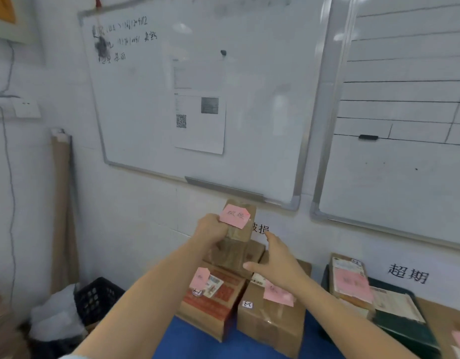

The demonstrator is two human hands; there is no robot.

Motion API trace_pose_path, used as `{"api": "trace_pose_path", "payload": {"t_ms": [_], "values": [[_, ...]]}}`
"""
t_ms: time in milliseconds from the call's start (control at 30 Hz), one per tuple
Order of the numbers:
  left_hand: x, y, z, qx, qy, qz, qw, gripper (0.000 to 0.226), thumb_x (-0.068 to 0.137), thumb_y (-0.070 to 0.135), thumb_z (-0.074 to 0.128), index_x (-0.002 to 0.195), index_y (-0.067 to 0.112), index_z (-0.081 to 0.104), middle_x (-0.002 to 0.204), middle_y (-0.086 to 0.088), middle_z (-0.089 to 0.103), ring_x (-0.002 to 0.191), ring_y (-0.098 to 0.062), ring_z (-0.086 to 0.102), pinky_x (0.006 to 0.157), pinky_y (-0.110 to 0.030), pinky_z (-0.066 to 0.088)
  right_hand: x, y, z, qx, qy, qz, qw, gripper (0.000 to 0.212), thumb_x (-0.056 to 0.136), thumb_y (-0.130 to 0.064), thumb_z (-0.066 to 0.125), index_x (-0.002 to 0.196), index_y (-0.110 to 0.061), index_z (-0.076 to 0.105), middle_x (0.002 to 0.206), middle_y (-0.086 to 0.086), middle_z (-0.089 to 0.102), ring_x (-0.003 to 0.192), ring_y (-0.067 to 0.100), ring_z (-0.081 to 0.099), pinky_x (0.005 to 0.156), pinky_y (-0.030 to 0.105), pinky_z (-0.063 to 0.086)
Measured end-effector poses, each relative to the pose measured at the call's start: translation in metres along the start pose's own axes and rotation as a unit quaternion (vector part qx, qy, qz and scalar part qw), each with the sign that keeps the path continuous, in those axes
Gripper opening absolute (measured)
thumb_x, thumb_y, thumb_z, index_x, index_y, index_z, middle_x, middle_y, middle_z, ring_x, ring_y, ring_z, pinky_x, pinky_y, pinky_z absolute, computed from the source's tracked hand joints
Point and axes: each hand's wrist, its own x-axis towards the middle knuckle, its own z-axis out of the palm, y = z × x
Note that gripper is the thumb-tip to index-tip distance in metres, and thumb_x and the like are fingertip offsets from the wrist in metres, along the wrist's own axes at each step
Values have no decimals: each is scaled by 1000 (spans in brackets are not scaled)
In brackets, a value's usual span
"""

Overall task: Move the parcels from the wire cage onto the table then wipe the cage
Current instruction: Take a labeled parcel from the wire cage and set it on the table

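My left hand (211,227) grips a small brown parcel (242,230) with a pink note stuck on it, held above a stack of cardboard parcels against the wall. My right hand (275,263) hovers just to the right of it, fingers spread, holding nothing. Below them a brown box (235,255) sits on top of two larger boxes: one with red print and a pink note (210,304) and a plain one with a pink note (273,320). They stand on the blue table top (197,343). The wire cage is not in view.
More parcels with a pink note (350,286) and a dark green box (405,325) lie to the right. A black crate (96,299) and white bag (55,314) sit on the floor at left. Two whiteboards (197,99) hang on the wall behind.
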Motion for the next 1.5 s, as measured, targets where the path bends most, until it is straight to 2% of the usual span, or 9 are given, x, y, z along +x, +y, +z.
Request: {"api": "trace_pose_path", "payload": {"t_ms": [167,567,733,833,1000,1167,1233,1367,1500], "values": [[51,-33,-29,-14,-30,8,999,32,88,7,51,118,7,62,119,-13,63,108,-30,58,83,-31,49,53,-30,39,-15,22,36,999,105,77,-49,74,152,-10,13,158,8,23,144,23,23,115,40,28],[133,-82,-38,-53,-91,-5,994,31,92,13,52,121,7,60,118,-17,61,105,-36,60,85,-42,55,140,-68,100,-23,27,55,998,85,84,-40,70,148,-10,22,148,10,37,135,26,38,107,34,34],[146,-89,-37,-51,-116,-9,992,11,89,11,51,88,15,61,104,-16,61,96,-35,61,84,-43,55,161,-72,119,-55,30,47,997,80,83,-37,70,146,-11,27,137,11,47,119,28,52,97,38,46],[152,-97,-32,-44,-123,-8,991,27,91,16,51,114,6,61,112,-18,63,100,-36,62,85,-44,55,166,-73,127,-84,34,38,995,69,88,-31,65,143,-7,31,140,13,41,121,30,50,100,39,44],[159,-98,-32,-24,-159,-4,987,32,94,19,49,123,6,53,119,-17,60,104,-34,60,85,-42,56,174,-69,136,-113,44,32,992,54,92,-26,61,137,-5,40,142,12,39,121,30,50,99,42,44],[158,-97,-35,77,-192,28,978,38,101,21,34,135,4,39,134,-18,48,119,-38,49,79,-35,47,176,-68,129,-101,29,43,993,73,85,-36,68,142,-9,32,134,11,49,116,29,53,94,42,48],[159,-98,-40,111,-172,54,977,40,103,24,30,138,3,34,139,-19,43,124,-37,45,85,-33,43,175,-69,121,-88,28,47,995,86,80,-40,72,146,-10,26,133,10,51,116,27,54,93,41,49],[162,-104,-49,165,-97,127,973,55,101,28,34,149,9,13,151,-18,23,137,-35,28,109,-48,31,166,-71,104,-103,32,39,993,86,81,-39,72,148,-12,24,137,11,50,118,27,53,93,38,48],[144,-93,-48,214,-39,194,957,68,100,36,37,152,18,-4,160,-7,-4,146,-27,6,114,-57,14,146,-68,88,-139,33,28,989,84,86,-38,67,150,-12,20,140,13,49,125,29,49,99,39,45]]}}
